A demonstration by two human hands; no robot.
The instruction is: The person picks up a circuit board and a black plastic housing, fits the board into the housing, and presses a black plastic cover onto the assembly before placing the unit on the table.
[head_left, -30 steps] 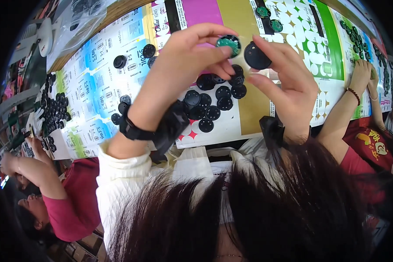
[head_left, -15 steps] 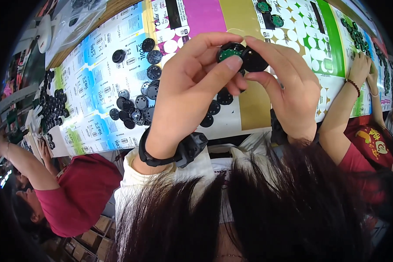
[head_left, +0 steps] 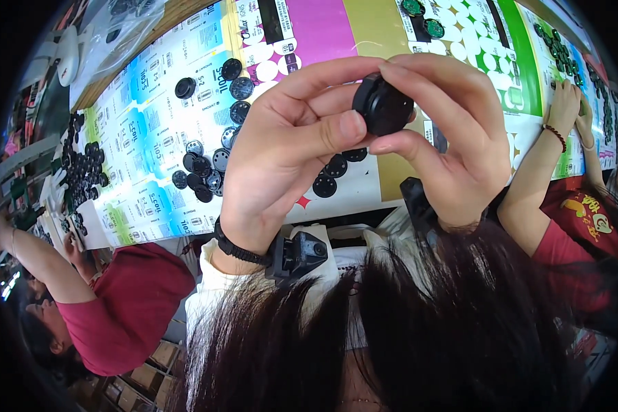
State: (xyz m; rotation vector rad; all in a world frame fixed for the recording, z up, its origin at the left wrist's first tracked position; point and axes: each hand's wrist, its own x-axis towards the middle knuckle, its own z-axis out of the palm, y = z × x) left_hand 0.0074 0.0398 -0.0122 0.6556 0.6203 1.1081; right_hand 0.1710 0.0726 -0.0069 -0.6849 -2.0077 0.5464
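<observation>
Above the table I grip a black round casing [head_left: 389,110] with both hands. It is a thick disc tilted on edge, its smooth dark face turned to the right. My left hand [head_left: 271,147] pinches its left rim between thumb and fingers. My right hand [head_left: 463,130] closes on the upper and right rim with fingertips and thumb. No green shows on the casing from this side; whatever lies inside is hidden. Under and beside my left hand lie several black round covers with holes [head_left: 220,159], partly hidden by the hand. A few more black discs [head_left: 326,184] lie below the casing.
Printed sheets cover the table [head_left: 316,31]. Green round circuit boards in black shells [head_left: 432,29] lie at the far side. A lone black cap [head_left: 185,88] sits left. A heap of black parts [head_left: 82,165] lies farther left. Co-workers in red sit on both sides; one's forearm [head_left: 544,154] is close right.
The black disc from my right hand now sits against the piece in my left hand, and the green circuit board is out of sight. Both hands have closed in around the joined pieces.
</observation>
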